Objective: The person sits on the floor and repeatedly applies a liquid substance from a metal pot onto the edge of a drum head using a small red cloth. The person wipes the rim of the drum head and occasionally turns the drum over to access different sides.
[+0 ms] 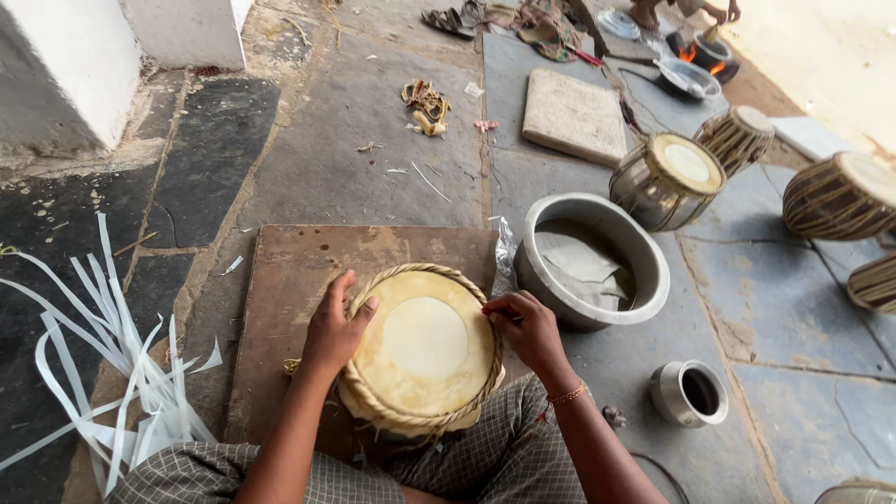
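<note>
A round drum head of pale yellowish skin with a lighter centre circle and a braided rim lies on a brown wooden board, against my knees. My left hand rests flat on its left rim, thumb on the skin. My right hand is closed at the right rim, fingers pinched on the braid; whether a small tool is in it is unclear. A bangle sits on my right wrist.
A metal basin with a wet cloth stands to the right, a small metal pot nearer me. Several drums stand at the back right, beside a stone slab. White strips lie at left. A person's feet and a fire are at the far top.
</note>
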